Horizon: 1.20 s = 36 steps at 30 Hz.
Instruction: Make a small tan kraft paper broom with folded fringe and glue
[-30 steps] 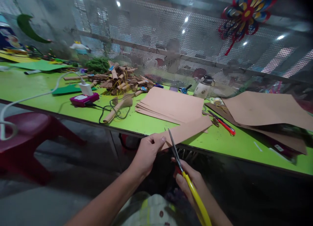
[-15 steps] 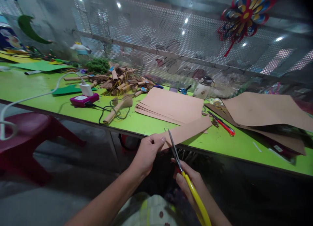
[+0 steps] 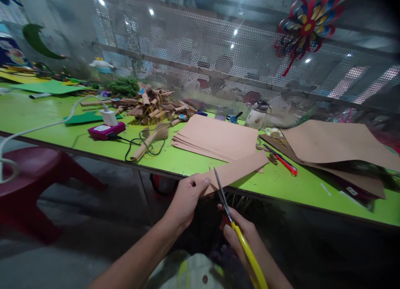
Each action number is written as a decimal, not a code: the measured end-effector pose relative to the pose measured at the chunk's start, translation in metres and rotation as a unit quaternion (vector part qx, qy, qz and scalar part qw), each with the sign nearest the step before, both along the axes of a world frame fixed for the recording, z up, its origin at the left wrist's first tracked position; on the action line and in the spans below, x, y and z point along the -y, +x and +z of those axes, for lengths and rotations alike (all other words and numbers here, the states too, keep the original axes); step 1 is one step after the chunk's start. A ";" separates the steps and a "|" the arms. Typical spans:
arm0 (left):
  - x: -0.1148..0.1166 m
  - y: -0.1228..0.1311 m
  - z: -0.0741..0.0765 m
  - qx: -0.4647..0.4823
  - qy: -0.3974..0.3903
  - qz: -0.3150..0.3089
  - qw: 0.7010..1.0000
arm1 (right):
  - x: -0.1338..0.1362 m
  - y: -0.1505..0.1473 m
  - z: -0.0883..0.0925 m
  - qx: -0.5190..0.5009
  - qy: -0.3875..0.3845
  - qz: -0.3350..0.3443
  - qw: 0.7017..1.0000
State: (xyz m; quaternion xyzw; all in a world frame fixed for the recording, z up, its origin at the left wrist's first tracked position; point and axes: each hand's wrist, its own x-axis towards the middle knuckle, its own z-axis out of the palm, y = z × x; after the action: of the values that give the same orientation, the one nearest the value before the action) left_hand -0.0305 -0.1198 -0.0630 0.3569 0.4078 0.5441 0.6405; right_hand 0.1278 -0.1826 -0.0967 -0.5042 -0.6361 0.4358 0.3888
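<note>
Between thumb and fingers, my left hand [image 3: 187, 197] pinches the near left end of a folded brown paper strip [image 3: 239, 168]. The strip's far right end reaches over the green table. My right hand [image 3: 240, 230] is closed around scissors [image 3: 246, 247] with a yellow handle; part of the grip is hidden. The blades are parted and lie around the strip's lower edge, just right of my left thumb. Behind the strip lies a stack of brown paper sheets [image 3: 218, 135].
A red cutter [image 3: 286, 164] and large brown sheets [image 3: 337, 143] lie right. Left are a rolled paper piece [image 3: 143, 149], a purple box [image 3: 104, 130] with cables, and a pile of paper rolls [image 3: 153, 103]. A bottle [image 3: 256, 116] stands behind; a red stool [image 3: 28, 168] is lower left.
The view has shifted slightly, so the table items appear a little further left. The hands, strip and scissors keep nearly the same arrangement.
</note>
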 end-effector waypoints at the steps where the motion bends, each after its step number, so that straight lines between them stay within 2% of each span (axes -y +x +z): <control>1: 0.000 0.000 0.001 0.001 0.001 0.000 1.000 | 0.000 0.000 0.000 -0.002 0.001 0.001 1.000; 16: 0.000 0.000 0.000 0.011 -0.006 -0.002 1.000 | -0.002 0.003 -0.006 -0.012 -0.032 0.000 0.999; 25: -0.001 -0.001 -0.002 0.003 -0.004 -0.004 1.000 | -0.002 0.005 -0.002 0.005 0.006 -0.005 1.000; 36: -0.001 -0.001 0.000 0.025 -0.011 -0.004 1.000 | 0.001 0.001 -0.003 -0.016 -0.068 -0.042 0.997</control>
State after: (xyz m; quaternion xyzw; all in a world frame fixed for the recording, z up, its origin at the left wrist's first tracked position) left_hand -0.0310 -0.1189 -0.0632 0.3377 0.3966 0.5454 0.6567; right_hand 0.1291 -0.1832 -0.1001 -0.5488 -0.5767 0.4695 0.3819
